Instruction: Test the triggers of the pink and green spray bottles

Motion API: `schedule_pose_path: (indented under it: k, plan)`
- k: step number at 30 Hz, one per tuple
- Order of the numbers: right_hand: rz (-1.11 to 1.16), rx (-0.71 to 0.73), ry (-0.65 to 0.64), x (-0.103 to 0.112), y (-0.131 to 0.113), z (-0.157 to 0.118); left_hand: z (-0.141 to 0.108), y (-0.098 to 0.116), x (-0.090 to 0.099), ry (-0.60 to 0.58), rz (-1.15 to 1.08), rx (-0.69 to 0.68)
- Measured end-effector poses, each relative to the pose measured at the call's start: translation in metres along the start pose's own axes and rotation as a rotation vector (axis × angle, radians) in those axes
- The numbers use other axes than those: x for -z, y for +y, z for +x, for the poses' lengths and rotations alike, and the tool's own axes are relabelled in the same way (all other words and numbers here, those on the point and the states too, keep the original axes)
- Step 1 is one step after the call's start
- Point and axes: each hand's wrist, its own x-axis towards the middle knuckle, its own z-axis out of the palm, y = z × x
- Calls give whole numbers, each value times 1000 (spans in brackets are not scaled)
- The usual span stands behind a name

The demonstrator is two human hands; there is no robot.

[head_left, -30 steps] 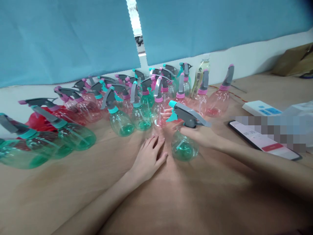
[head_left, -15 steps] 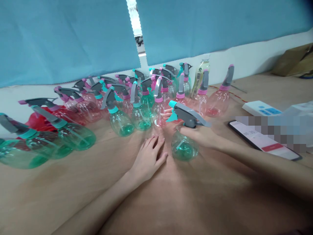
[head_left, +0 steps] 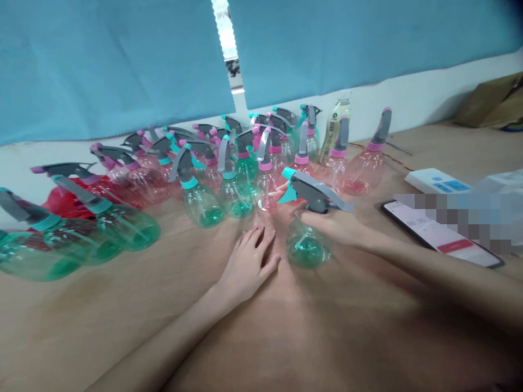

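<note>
My left hand (head_left: pixel 250 264) lies palm down on the brown tabletop, fingers stretched out and holding nothing. To its right stands a clear green spray bottle (head_left: pixel 309 247) with a grey trigger head and turquoise nozzle, a little green showing at its bottom. Behind that bottle my right hand (head_left: pixel 341 224) reaches across, partly hidden by the bottle and its trigger. Its visible fingers are stretched out to the left, near a pink-collared spray bottle (head_left: pixel 265 185). The thumb side is close to the green bottle's neck; whether they touch is unclear.
Several green and pink spray bottles crowd the back, with more green ones (head_left: pixel 128 228) leaning at the left. A labelled drink bottle (head_left: pixel 335 128) stands behind. At right are a phone (head_left: pixel 441 231), a white device (head_left: pixel 437 181) and a brown bag (head_left: pixel 488 100).
The fingers of my right hand have shifted very slightly behind the green spray bottle. My left hand and the bottles have stayed where they were.
</note>
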Motion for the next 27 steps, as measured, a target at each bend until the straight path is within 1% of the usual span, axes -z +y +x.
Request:
schedule_pose_path:
  k: [5, 10, 17, 24, 27]
  plan:
    - [100, 5, -22, -1, 2, 1, 0, -1, 0, -4, 11, 1]
    - [94, -18, -43, -1, 5, 0, 0, 0, 0, -14, 12, 4]
    - [123, 16, -30, -2, 7, 1, 1, 0, 0, -15, 7, 11]
    - [181, 10, -45, -1, 0, 2, 0, 0, 1, -14, 0, 11]
    - [199, 9, -33, -1, -3, 2, 0, 0, 0, -9, -1, 6]
